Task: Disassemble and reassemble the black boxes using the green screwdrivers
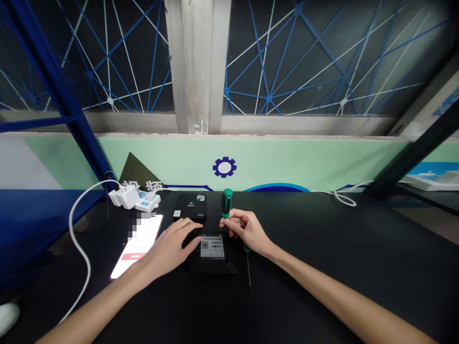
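Taking the labelled black box [212, 265] as the dial's centre, with 12 o'clock toward the green wall [186, 162], it lies flat on the black tabletop [315, 258], label side up. The left hand [177, 239] comes in from 9 to 10 o'clock, fingers extended and gripping nothing, thumb and fingertips at the box's left edge (how hard they press, I cannot tell). At 1 to 2 o'clock the right hand [245, 227] pinches a green-and-black screwdriver [227, 203], handle upright; its tip is hidden. A second screwdriver [249, 270] lies at 3 to 4 o'clock, just beside the box's right edge, shaft toward 6, narrowing the room there. Another black box [190, 208] sits near at 11, limiting the far side. The lit phone [138, 248] at 9 hems in the left forearm. Toward 2 and 3, tabletop stretches widely to the dark post [398, 160]; its far edge meets the wall.
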Motion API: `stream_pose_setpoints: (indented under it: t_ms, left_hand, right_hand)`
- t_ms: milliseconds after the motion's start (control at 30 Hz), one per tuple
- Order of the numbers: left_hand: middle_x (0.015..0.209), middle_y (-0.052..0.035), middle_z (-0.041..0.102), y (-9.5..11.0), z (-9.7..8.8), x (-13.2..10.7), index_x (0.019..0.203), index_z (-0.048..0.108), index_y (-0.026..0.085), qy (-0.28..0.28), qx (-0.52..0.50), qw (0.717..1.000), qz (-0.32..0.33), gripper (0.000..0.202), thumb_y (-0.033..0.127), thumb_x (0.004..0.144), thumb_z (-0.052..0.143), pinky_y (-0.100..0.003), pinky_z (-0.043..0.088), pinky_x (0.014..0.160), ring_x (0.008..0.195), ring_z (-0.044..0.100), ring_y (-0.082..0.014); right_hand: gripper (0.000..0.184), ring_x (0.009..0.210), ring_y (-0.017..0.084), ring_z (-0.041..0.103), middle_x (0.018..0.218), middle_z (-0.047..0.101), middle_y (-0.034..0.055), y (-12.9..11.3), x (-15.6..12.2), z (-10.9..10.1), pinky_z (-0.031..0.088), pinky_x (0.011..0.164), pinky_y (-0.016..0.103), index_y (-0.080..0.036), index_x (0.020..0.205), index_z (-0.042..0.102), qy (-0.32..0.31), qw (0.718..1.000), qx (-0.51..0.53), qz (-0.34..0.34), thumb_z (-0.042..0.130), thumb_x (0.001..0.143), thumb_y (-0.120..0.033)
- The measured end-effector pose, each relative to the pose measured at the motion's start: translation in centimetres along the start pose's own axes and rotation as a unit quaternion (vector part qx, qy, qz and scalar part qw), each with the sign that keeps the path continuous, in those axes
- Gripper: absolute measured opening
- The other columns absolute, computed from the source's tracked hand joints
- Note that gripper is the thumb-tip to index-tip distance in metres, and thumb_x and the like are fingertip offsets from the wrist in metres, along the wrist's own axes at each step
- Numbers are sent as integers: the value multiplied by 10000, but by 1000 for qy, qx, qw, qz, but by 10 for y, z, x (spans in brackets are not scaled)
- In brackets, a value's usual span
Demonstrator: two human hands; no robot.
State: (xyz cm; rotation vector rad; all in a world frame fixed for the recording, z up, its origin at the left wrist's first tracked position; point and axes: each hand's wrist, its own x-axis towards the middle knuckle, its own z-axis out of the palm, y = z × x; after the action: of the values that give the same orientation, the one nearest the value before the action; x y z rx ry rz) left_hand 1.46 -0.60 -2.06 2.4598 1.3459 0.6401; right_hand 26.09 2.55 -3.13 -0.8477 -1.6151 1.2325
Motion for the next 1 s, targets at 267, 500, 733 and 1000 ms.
stream_pose_setpoints:
  t_ms: [267, 500, 733, 1000]
  left_hand:
    - [1183, -29, 659, 1, -1, -1, 1258, 608, 287, 6, 2, 1000, -3, 303, 384, 1000, 480, -383, 529, 948, 1093, 638, -229]
    - [1207, -36, 651, 0, -1, -1, 1278, 596, 286, 4, -8, 1000, 6, 310, 388, 1011, 474, -389, 527, 942, 1112, 624, -230]
    - [1197, -31, 653, -1, 0, -1, 1278, 593, 281, 3, 10, 1000, 10, 306, 368, 1009, 478, -381, 518, 950, 1111, 626, -228]
    - [1187, -29, 653, -2, 1, -1, 1282, 586, 286, 0, 19, 1000, 10, 308, 375, 1010, 473, -381, 519, 939, 1107, 625, -231]
  right_hand:
    - [412, 472, 77, 409, 539, 491, -50, 2, 0, 3, 352, 474, 228, -154, 766, 657, 41, 997, -58, -9, 785, 751, -545]
    - [413, 454, 88, 421, 530, 544, -42, -1, 2, 5, 353, 434, 238, -168, 736, 668, 91, 996, -5, 0, 880, 617, -502]
    - [449, 483, 155, 602, 617, 718, 24, 0, 0, 3, 495, 466, 275, -190, 660, 587, 99, 995, 18, 28, 912, 565, -486]
    - [436, 458, 126, 605, 752, 784, 80, -4, -2, 4, 467, 450, 241, -186, 657, 544, 63, 996, 42, 38, 869, 653, -477]
